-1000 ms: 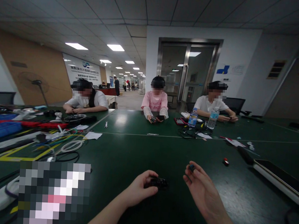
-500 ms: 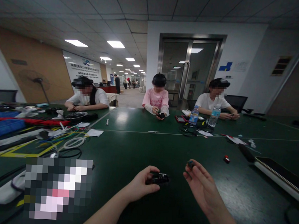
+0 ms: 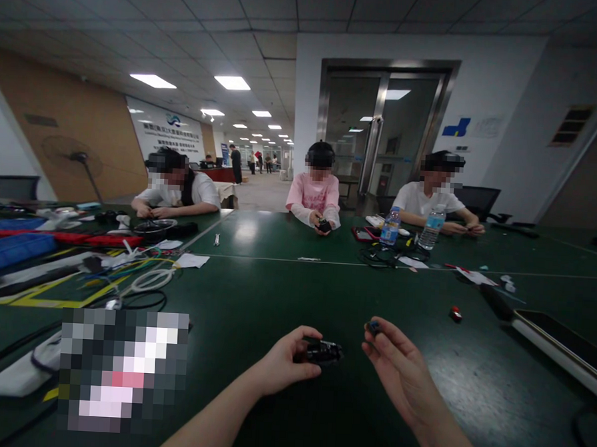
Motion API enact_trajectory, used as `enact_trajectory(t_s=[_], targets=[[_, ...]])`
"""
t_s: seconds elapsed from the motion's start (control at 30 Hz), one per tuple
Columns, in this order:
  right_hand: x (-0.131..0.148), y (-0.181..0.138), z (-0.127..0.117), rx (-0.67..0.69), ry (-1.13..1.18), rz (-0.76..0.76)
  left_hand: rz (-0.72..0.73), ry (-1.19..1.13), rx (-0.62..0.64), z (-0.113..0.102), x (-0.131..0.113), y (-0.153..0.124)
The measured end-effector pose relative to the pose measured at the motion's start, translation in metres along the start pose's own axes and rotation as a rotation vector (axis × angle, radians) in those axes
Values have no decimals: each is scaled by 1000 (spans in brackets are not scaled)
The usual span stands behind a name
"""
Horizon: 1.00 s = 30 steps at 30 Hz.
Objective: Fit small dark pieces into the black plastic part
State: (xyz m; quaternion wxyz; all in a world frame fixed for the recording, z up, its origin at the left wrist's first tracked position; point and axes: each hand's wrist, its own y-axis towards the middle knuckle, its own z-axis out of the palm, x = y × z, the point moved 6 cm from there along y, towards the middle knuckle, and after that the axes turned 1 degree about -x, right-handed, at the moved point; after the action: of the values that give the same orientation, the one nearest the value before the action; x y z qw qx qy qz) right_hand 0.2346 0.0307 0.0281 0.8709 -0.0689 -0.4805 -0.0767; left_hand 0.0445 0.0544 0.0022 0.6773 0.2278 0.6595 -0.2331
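My left hand [image 3: 289,360] is closed around a glossy black object [image 3: 324,352], small and rounded, just over the green tabletop. Its exact kind I cannot make out. To the right, my right hand [image 3: 396,362] pinches a small dark piece [image 3: 373,327] with a bluish tint between thumb and fingertips. A gap separates the piece from the black object. Farther right on the table lies a small red and silver item [image 3: 455,314], apart from both hands.
A long white-and-black device [image 3: 562,347] lies at the right. Cables [image 3: 153,280], a power strip [image 3: 23,369] and blue trays [image 3: 14,252] crowd the left. Two water bottles [image 3: 390,227] stand across the table, where three people [image 3: 314,191] sit handling things.
My right hand has shifted slightly left, bringing the small dark piece nearer the black object. My left hand keeps its hold. The camera view has shifted a little.
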Motion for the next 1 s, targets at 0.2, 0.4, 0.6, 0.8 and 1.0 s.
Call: enact_trajectory(t_s=[0.2, 0.4, 0.6, 0.8, 1.0], targets=[[-4, -2, 2, 13, -52, -1, 20, -20, 8, -1, 3, 1], [-8, -3, 5, 61, -209, -40, 3, -21, 32, -1, 4, 0], [-11, -5, 13, 134, -337, -59, 2, -12, 31, 0, 0, -2], [-9, -8, 23, 202, -500, -112, 5, -7, 19, 0, 1, -1], [-11, -14, 34, 300, -787, -271, 42, -55, 29, 1, 1, 0]])
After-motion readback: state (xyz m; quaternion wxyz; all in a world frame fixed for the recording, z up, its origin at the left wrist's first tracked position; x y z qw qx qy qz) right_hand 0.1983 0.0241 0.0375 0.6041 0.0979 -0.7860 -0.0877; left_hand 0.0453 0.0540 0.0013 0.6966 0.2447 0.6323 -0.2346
